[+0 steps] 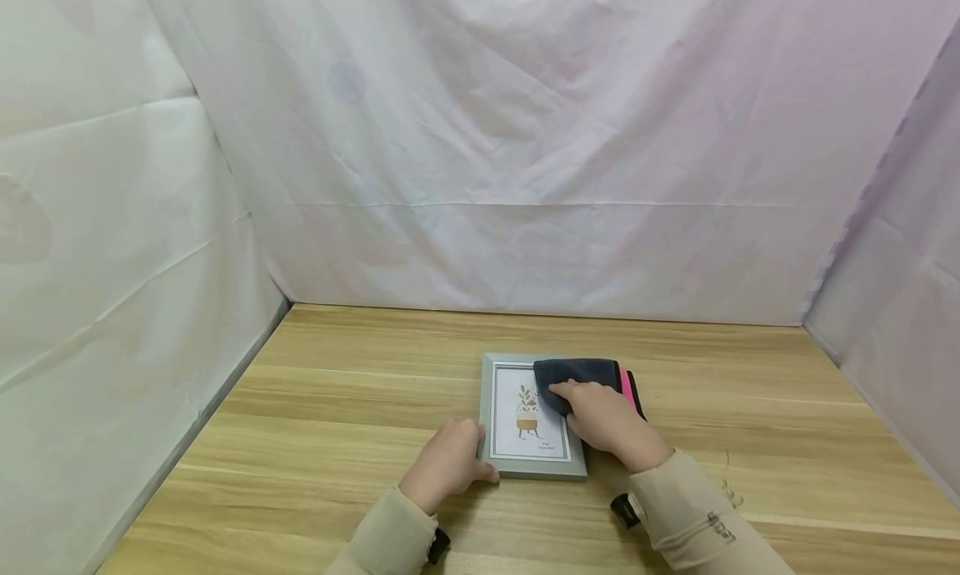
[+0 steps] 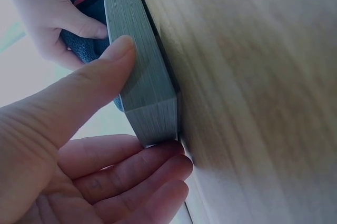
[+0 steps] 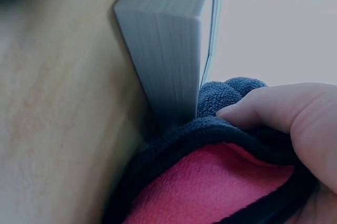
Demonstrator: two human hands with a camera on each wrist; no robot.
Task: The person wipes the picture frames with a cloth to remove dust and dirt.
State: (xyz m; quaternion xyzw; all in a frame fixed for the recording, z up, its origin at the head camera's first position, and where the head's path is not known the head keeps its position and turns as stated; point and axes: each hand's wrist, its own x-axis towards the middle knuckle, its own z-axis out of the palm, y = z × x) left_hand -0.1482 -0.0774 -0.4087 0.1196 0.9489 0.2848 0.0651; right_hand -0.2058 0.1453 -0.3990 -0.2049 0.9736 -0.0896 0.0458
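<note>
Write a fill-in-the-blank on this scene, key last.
The left grip holds the grey rectangular picture frame at its near ____ corner.
The right grip holds the dark blue-grey fabric cloth over the frame's far ____ part.
The cloth also shows bright ____.
The frame's picture faces ____, not down.
Missing: left; right; pink; up.

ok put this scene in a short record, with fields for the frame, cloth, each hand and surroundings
frame: grey picture frame, lying face up on wooden table
print: potted plant, in view
cloth: dark cloth with pink underside, over the frame's far right corner and beyond its right edge
left hand: left hand grips the frame's near left corner
right hand: right hand holds the cloth against the frame
surroundings: pale fabric hangs behind the table
</note>
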